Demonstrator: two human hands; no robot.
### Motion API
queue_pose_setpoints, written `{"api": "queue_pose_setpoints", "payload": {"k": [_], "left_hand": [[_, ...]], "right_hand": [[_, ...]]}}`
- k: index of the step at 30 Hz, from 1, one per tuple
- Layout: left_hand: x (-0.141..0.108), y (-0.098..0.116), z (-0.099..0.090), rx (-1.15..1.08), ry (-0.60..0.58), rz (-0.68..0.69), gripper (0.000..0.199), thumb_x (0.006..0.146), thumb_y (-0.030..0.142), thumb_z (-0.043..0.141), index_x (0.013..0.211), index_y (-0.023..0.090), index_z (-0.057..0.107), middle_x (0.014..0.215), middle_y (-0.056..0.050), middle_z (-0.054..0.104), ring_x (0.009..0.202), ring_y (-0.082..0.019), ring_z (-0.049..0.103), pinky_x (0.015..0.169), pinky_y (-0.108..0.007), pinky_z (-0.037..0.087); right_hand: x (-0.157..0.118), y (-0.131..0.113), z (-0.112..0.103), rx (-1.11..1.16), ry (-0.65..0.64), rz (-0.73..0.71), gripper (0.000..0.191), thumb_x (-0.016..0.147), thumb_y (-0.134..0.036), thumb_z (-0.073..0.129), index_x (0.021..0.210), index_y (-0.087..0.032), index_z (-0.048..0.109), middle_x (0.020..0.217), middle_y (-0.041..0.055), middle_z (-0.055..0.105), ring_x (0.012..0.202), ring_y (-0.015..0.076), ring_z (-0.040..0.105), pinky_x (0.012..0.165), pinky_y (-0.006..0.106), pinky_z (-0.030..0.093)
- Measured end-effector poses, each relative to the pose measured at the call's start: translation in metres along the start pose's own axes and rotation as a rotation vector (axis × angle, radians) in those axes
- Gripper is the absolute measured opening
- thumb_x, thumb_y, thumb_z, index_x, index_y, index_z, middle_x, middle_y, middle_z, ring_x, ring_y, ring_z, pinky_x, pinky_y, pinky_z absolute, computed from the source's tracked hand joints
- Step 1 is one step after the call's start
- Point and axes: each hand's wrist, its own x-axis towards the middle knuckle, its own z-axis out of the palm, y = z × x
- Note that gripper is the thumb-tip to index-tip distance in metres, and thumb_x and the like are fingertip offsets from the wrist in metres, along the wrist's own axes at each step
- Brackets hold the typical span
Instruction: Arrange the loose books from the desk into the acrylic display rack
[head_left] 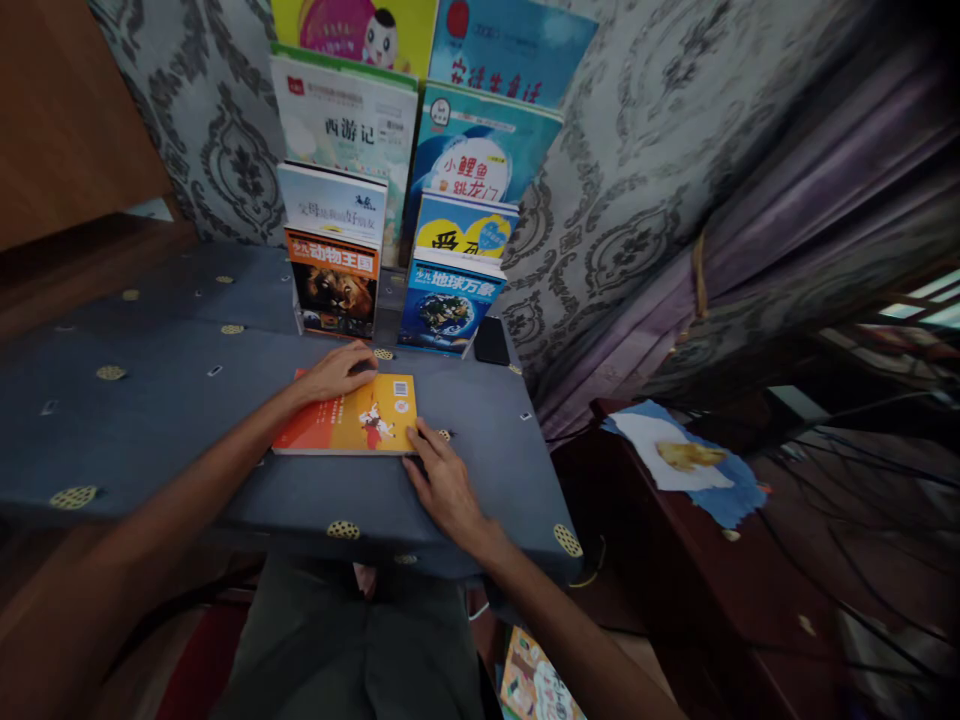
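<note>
An orange and yellow book (386,405) with a barcode lies flat on the dark cloth-covered table in front of me. Across its far edge rests my left hand (341,372), open, its fingers stretched toward the right over the cover. My right hand (446,485) is closed on the near right corner, the fingers along the side edge and the thumb by the near edge. Just beyond my left hand stands an animal book with a lion cover (334,285). A blue book with a globe (448,308) stands to its right.
Behind the front books, more books rise in two stacked columns, including a white one (345,125) and a teal one (480,150). A black phone (492,341) lies near the table's (172,400) right edge. A lower dark red surface (720,570) bears paper and cables. Another book (536,680) is below.
</note>
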Motion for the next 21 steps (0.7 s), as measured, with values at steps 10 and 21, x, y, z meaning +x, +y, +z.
{"api": "queue_pose_setpoints", "payload": {"k": [10, 21], "left_hand": [[-0.081, -0.031, -0.016, -0.158, 0.157, -0.196, 0.067, 0.095, 0.062, 0.031, 0.138, 0.015, 0.050, 0.155, -0.018, 0.042, 0.146, -0.030, 0.037, 0.122, -0.049, 0.026], [-0.172, 0.074, 0.022, -0.053, 0.085, -0.354, 0.058, 0.098, 0.050, 0.037, 0.150, 0.024, 0.038, 0.166, -0.011, 0.025, 0.152, -0.030, 0.025, 0.120, -0.049, 0.032]], "right_hand": [[0.004, -0.001, 0.000, -0.153, 0.009, -0.086, 0.040, 0.097, -0.021, 0.051, 0.136, -0.016, 0.059, 0.140, 0.0180, 0.060, 0.125, 0.0314, 0.060, 0.108, 0.055, 0.049], [0.012, 0.010, -0.003, -0.096, -0.011, -0.047, 0.044, 0.097, -0.019, 0.043, 0.139, -0.018, 0.056, 0.142, 0.0167, 0.058, 0.129, 0.0291, 0.057, 0.109, 0.052, 0.049]]}}
